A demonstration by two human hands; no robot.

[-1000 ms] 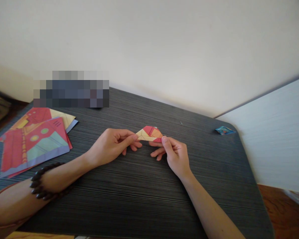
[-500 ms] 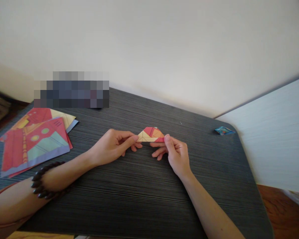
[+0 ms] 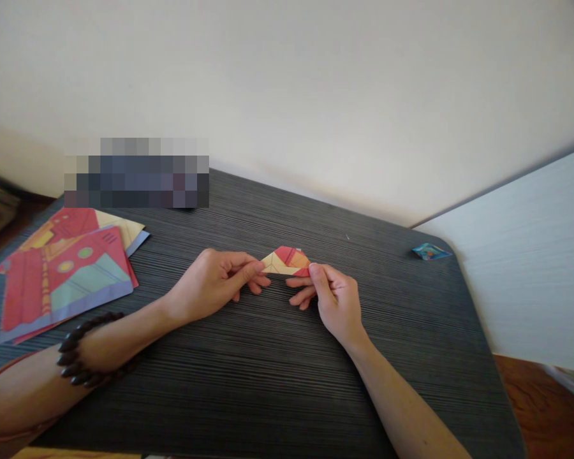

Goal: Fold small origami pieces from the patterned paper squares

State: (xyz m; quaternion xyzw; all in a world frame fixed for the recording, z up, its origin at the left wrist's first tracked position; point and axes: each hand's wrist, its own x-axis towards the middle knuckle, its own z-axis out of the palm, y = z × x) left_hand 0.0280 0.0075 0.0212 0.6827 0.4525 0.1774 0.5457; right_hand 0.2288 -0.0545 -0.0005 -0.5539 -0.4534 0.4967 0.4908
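Pale wall [image 3: 316, 95] rises behind a dark, ribbed table [image 3: 268, 382] with rounded corners. Near the middle of the view, above the tabletop, a small piece of folded paper [image 3: 287, 260] in red, orange and cream spans the gap between two hands; whether its underside touches the table, I can't tell. The left hand [image 3: 215, 284] pinches the cream tip, thumb on top, its remaining fingers loosely bent. The right hand [image 3: 339, 303] has the red end nipped under its thumb, with the other fingers half open below.

Since half a second ago, the right thumb has shifted slightly inward and less of the red corner shows; the left pinch stays put. I take this as a small adjustment of grip, the folded shape remaining under control at both ends.

Farther out, a beaded bracelet [image 3: 74, 357] circles the left wrist, printed paper sheets [image 3: 95, 255] overlap at the left, a blurred-out dark object [image 3: 143, 182] sits behind them, and a small blue item [image 3: 430, 252] lies near the far right corner.
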